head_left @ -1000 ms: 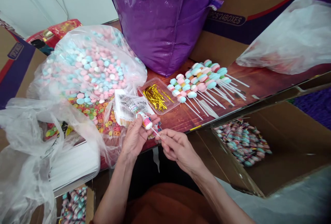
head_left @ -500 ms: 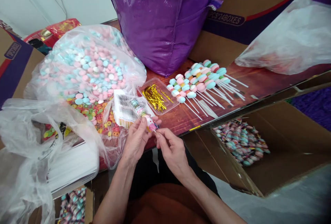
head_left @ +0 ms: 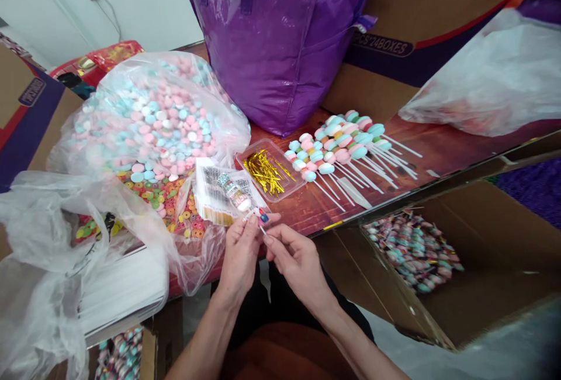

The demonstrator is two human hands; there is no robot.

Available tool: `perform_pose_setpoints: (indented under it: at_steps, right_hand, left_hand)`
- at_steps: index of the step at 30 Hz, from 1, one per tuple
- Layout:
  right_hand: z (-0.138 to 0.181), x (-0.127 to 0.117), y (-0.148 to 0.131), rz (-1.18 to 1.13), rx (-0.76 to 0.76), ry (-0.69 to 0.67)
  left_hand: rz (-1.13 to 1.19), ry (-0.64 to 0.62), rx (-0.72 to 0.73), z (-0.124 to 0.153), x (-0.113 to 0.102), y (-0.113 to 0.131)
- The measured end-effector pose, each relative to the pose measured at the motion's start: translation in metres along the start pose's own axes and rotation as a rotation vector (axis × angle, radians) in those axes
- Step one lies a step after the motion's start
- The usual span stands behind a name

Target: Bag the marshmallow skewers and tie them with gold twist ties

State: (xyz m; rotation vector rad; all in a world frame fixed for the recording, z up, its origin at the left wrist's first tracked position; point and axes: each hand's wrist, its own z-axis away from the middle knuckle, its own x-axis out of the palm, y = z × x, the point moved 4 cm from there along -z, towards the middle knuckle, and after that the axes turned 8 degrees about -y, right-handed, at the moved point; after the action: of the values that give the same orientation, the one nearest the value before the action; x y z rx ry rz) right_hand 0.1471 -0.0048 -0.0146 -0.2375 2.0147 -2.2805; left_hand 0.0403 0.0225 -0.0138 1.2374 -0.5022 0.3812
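left grip (head_left: 242, 245): pinches wrapper (head_left: 225, 183) near tray (head_left: 288, 187)
right grip (head_left: 291, 249): pinches stick (head_left: 263, 230)
candies (head_left: 243, 204): slid deeper; sleeving seems nearly done

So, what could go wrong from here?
The left hand pinches the printed wrapper near its lower end, so it might crease or tear. The right hand grips the stick; a hard twist could perhaps loosen the candy. Nearby, the open tray of gold ties sits beside candy skewers: a knock might mix them.
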Motion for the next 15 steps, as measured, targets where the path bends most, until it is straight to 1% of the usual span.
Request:
perform_pose_setpoints:
  at_steps: [3, 7, 9, 11, 13, 14, 15]
  right_hand:
    - [-0.004, 0.005, -0.002, -0.108, 0.006, -0.008]
    - [-0.014, 0.017, -0.006, -0.135, 0.031, -0.027]
    - [-0.018, 0.022, -0.009, -0.232, 0.072, -0.005]
    - [-0.022, 0.027, -0.011, -0.391, 0.133, -0.009]
    - [-0.024, 0.031, -0.015, -0.473, 0.197, -0.076]
    - [-0.025, 0.031, -0.019, -0.433, 0.213, -0.141]
    - [-0.027, 0.030, -0.024, -0.323, 0.199, -0.214]
  left_hand:
    - [-0.024, 0.005, 0.026, 0.004, 0.001, -0.002]
    - [-0.068, 0.072, 0.055, 0.009, -0.003, -0.003]
    - [-0.097, 0.070, 0.088, 0.010, -0.004, 0.001]
    - [-0.056, 0.042, 0.104, 0.010, -0.004, 0.008]
    - [0.035, 0.009, 0.093, 0.009, -0.005, 0.017]
    - [0.079, -0.003, 0.086, 0.008, -0.006, 0.022]
    - [0.118, -0.008, 0.089, 0.007, -0.007, 0.026]
